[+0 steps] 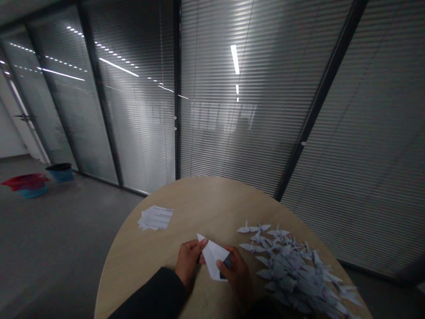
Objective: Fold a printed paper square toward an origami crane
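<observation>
A partly folded sheet of white paper (212,256), with a dark printed patch on its right side, is held between my two hands above the round table. My left hand (189,259) pinches its left edge near the pointed upper corner, thumb on top. On the right side, my right hand (236,268) grips the paper with the thumb laid over its face and the fingers behind, partly hidden. To the right of my right hand spreads a big heap of folded paper cranes (295,270).
A small stack of printed paper sheets (156,218) lies at the left of the wooden table (206,195). Glass partitions with blinds (239,146) stand right behind the table. On the floor at left are a red-lined bin (29,185) and a black-lined bin (60,173).
</observation>
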Tool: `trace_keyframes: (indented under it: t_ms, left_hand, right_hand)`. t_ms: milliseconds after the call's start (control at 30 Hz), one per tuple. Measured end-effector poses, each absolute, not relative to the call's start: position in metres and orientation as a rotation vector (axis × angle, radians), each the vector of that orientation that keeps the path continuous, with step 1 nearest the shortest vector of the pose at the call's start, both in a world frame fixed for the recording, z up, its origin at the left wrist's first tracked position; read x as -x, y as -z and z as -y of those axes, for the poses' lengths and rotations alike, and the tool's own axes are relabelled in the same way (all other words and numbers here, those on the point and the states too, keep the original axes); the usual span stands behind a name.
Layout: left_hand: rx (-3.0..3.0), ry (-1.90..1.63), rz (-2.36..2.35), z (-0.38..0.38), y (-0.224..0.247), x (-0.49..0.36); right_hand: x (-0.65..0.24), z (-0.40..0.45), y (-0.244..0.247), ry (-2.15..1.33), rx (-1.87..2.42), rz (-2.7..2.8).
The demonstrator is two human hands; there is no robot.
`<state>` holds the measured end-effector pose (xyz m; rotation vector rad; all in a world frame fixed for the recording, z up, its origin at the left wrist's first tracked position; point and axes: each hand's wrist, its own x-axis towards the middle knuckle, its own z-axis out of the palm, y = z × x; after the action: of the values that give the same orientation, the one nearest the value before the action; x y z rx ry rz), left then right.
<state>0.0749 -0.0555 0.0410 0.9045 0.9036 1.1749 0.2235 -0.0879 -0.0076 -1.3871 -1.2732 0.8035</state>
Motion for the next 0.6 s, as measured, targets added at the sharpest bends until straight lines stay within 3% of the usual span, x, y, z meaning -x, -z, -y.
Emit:
trace_keyframes:
  t_ms: [200, 600]
  left_hand:
    - [-0.925, -1.030, -0.888, 0.0533, -0.0406, -0.0750]
    - [-1.216, -1.101, -0.986, 0.0507, -0.0325, -0.0712]
  right_hand:
    - [-0.2289, 0.0853, 0.0099, -0.819, 1.380, 1.231]
    - [-0.2244, 0.0853, 0.0067, -0.991, 1.307, 1.171]
